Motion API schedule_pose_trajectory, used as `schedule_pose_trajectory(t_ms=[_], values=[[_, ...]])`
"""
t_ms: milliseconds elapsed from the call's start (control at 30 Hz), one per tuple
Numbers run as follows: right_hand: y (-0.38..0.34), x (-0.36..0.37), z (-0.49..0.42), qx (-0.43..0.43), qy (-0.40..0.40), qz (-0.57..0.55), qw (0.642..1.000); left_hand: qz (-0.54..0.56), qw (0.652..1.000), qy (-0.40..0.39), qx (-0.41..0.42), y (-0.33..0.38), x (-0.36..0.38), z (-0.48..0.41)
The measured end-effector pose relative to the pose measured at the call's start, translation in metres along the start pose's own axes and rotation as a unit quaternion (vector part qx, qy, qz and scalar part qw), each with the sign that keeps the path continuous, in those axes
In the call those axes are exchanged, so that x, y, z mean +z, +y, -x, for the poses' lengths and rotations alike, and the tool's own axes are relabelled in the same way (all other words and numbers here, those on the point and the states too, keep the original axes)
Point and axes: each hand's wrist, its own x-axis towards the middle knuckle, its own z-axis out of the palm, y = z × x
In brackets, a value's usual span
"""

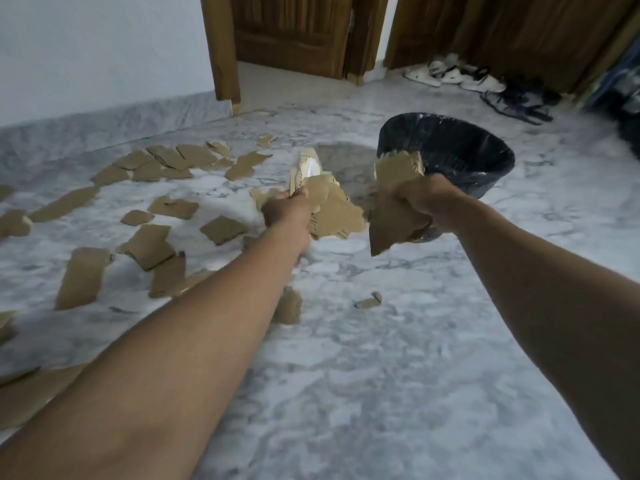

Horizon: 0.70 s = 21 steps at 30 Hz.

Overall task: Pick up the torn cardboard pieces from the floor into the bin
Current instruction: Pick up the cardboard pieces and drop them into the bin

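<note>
Both arms reach out over the marble floor. My left hand (287, 211) is shut on a bunch of torn brown cardboard pieces (332, 206). My right hand (424, 200) grips another bunch of cardboard pieces (394, 202) right in front of the black bin (460, 150), which stands just beyond and to the right of it. Several loose cardboard pieces (149, 245) lie scattered over the floor to the left. One small scrap (369, 301) lies between my forearms.
A white wall runs along the left. Wooden doors and frames (291, 32) stand at the back. Shoes and sandals (453, 76) lie along the back right wall, with a dark bundle at the far right edge.
</note>
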Motion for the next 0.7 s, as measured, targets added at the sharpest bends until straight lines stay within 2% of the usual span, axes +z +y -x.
schedule_pose_trajectory(t_ms=[133, 267, 333, 367, 467, 567, 700], values=[[-0.039, -0.079, -0.053, -0.063, 0.09, -0.152, 0.982, -0.001, 0.998, -0.03, 0.05, 0.05, 0.111, 0.007], [-0.033, -0.123, -0.099, -0.127, 0.222, -0.21, 0.944, -0.016, 0.991, -0.033, 0.132, 0.081, 0.21, 0.011], [-0.024, -0.128, -0.118, -0.123, 0.214, -0.219, 0.944, -0.056, 0.98, -0.056, 0.182, 0.087, 0.25, 0.014], [-0.018, -0.129, -0.127, -0.102, 0.18, -0.238, 0.949, -0.091, 0.975, -0.078, 0.189, 0.085, 0.266, 0.014], [0.005, -0.128, -0.143, -0.027, 0.044, -0.295, 0.954, -0.2, 0.962, -0.15, 0.111, 0.062, 0.292, -0.004], [0.028, -0.128, -0.156, 0.01, 0.057, -0.306, 0.95, -0.228, 0.955, -0.181, 0.061, 0.042, 0.29, -0.02], [0.04, -0.114, -0.167, -0.012, 0.104, -0.274, 0.956, -0.212, 0.951, -0.207, 0.086, 0.035, 0.285, -0.027]])
